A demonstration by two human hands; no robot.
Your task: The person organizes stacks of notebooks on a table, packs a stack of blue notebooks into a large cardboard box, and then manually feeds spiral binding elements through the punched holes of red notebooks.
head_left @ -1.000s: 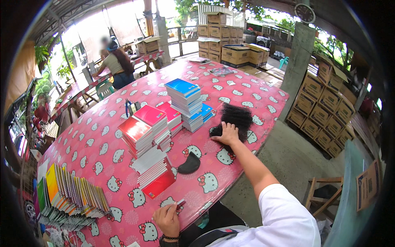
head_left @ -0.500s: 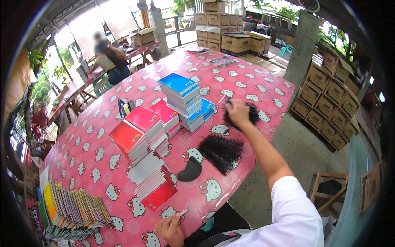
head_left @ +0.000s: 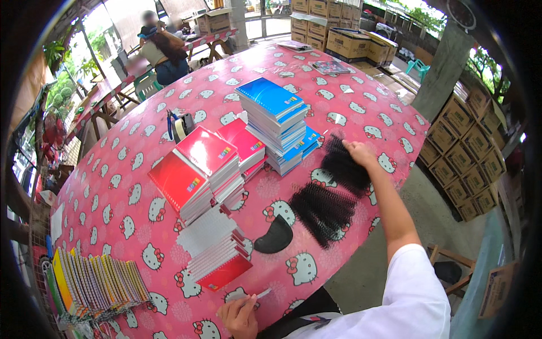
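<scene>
My right hand (head_left: 361,155) reaches over the table, its fingers closed on the upper right edge of a bundle of black spiral binding coils (head_left: 342,168). A second bundle of black coils (head_left: 322,212) lies fanned out just nearer to me. At the near table edge my left hand (head_left: 239,315) pinches a thin whitish stick (head_left: 263,293); its exact kind is too small to tell. Beside the coils rests a dark, half-round flat piece (head_left: 274,235). Left of it are red notebooks (head_left: 226,273) in a leaning, overlapped row, with white page edges showing.
Stacks of red notebooks (head_left: 175,183), pink notebooks (head_left: 241,138) and blue notebooks (head_left: 268,101) stand mid-table. A tape roll (head_left: 180,129) sits behind them. Spiral-bound notebooks (head_left: 101,285) fill the near left. Cartons (head_left: 451,130) are piled at right; people (head_left: 161,53) sit far left.
My right hand has shifted from the top of the far coil bundle to its right edge, and that bundle is more spread out. The view has tilted; my left hand keeps the whitish stick.
</scene>
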